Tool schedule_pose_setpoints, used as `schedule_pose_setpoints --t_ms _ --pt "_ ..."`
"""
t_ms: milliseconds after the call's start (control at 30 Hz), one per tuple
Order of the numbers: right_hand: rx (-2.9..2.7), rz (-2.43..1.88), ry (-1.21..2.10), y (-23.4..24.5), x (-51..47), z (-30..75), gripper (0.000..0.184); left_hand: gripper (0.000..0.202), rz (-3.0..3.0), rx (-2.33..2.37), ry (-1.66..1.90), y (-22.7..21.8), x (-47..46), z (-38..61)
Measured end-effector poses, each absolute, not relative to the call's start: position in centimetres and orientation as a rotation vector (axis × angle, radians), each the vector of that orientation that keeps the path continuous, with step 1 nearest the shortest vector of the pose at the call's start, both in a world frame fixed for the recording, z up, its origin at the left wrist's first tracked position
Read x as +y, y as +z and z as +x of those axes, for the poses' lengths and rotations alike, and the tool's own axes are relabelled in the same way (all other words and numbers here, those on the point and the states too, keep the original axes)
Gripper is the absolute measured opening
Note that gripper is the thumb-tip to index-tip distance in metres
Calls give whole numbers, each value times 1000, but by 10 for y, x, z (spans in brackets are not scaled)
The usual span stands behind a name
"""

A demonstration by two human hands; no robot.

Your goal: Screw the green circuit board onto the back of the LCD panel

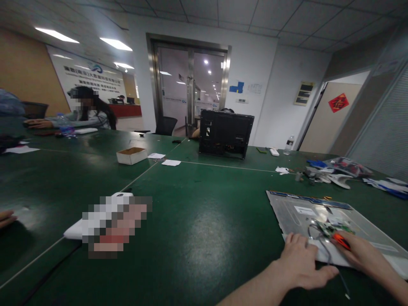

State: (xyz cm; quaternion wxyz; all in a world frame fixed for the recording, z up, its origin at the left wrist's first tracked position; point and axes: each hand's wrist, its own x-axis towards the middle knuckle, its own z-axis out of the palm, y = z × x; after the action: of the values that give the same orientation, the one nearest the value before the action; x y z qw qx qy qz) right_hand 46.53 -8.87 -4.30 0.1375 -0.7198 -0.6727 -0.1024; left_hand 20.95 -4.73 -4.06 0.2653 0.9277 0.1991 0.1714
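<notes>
A grey metal panel, the back of a flat screen, lies on the green table at the lower right. A small green circuit board with thin cables sits on it. My left hand rests flat on the panel's near edge with its fingers stretched out. My right hand is closed round a tool with an orange handle, whose tip is at the circuit board. A grey cable loops between my two hands.
A black computer case stands mid-table. A white box, paper slips, a water bottle and loose parts and bags lie around. A person sits at the far left. Another person's hand shows at the left edge.
</notes>
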Motion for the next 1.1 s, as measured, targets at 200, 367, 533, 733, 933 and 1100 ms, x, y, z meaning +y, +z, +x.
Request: schedule_pose_setpoints --t_ms 200,367,533,733,933,1100 --pt "-2047 -2075 64 -33 -78 471 27 64 2501 528 457 -42 -45 213" --pt "-1930 -2166 -43 -34 -63 455 30 57 2447 497 465 -47 -41 217" --pt "-1881 -2271 -178 -31 -41 426 31 36 2317 375 512 -55 -33 224" --pt "-1888 -2256 -161 -25 -15 375 42 16 2221 521 716 -53 -32 225" --pt "-1922 -2460 -148 -27 -5 326 46 14 2461 486 1021 -33 -56 213" --pt "-1904 -2564 -151 -26 -12 327 43 23 2573 359 1106 -41 -90 197"
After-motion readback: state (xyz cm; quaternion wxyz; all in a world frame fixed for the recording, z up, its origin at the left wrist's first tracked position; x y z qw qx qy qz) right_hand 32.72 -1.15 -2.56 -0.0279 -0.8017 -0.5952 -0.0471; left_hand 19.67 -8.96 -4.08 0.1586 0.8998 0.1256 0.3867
